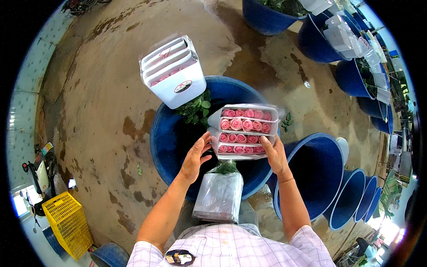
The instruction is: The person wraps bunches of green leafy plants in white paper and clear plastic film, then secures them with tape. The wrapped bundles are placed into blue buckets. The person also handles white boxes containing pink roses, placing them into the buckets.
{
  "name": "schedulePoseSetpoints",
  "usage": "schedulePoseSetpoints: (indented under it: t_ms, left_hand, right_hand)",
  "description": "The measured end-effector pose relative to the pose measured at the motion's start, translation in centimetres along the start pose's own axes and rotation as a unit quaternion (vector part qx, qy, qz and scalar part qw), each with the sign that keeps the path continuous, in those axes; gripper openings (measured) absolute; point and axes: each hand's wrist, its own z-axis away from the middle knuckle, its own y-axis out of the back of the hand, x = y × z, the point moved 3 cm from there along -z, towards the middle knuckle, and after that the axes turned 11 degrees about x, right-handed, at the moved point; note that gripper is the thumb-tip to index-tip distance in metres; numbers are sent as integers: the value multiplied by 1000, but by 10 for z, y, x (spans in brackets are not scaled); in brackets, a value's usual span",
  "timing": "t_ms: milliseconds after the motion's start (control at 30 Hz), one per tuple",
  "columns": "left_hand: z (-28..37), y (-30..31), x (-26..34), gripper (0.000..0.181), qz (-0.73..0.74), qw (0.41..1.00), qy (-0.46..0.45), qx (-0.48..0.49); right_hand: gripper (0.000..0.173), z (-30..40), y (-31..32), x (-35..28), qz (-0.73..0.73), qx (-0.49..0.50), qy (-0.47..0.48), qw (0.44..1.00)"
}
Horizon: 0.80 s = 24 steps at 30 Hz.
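Observation:
Below me, a wrapped bundle of pink roses (246,128) shows several rows of blooms between white corrugated sheets. My right hand (276,155) grips its right edge, thumb on the near corner. By the bundle's left edge, my left hand (196,157) has its fingers apart; whether the fingertips touch it I cannot tell. Under both hands stands a large blue tub (163,157). A white-wrapped rose bundle (180,80) with a printed oval label leans over the tub's far left rim, green leaves (196,108) beneath it. Another bundle in clear wrap (220,193) rests on the near rim, against my body.
Empty-looking blue tubs (312,180) lie tipped in a row at right. Farther blue tubs (320,40) hold wrapped bundles. A yellow plastic crate (68,223) stands at lower left, near a scooter (41,173). The concrete floor (110,100) has wet patches and loose leaves.

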Motion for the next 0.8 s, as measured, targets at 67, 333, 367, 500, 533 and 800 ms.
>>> schedulePoseSetpoints:
  t_ms: [67,333,367,500,533,800]
  left_hand:
    - [3,6,-2,85,4,1000,-13,-4]
    - [40,1,-11,111,22,997,-48,55]
    - [40,-1,-8,111,41,996,-52,53]
    - [35,-1,-7,109,8,994,-102,29]
    - [34,-1,-3,104,12,994,-103,22]
    - [17,12,1,79,-23,993,-91,77]
  right_hand:
    - [57,-3,-7,-6,-24,-2,5,1000]
    - [83,-17,-17,-23,-30,-23,58,998]
    - [80,-23,-18,-28,-28,-27,53,998]
    - [59,-27,-37,-30,79,-90,37,992]
    - [60,-25,-41,-31,76,-76,48,993]
    - [70,-16,-57,-54,223,-15,204,953]
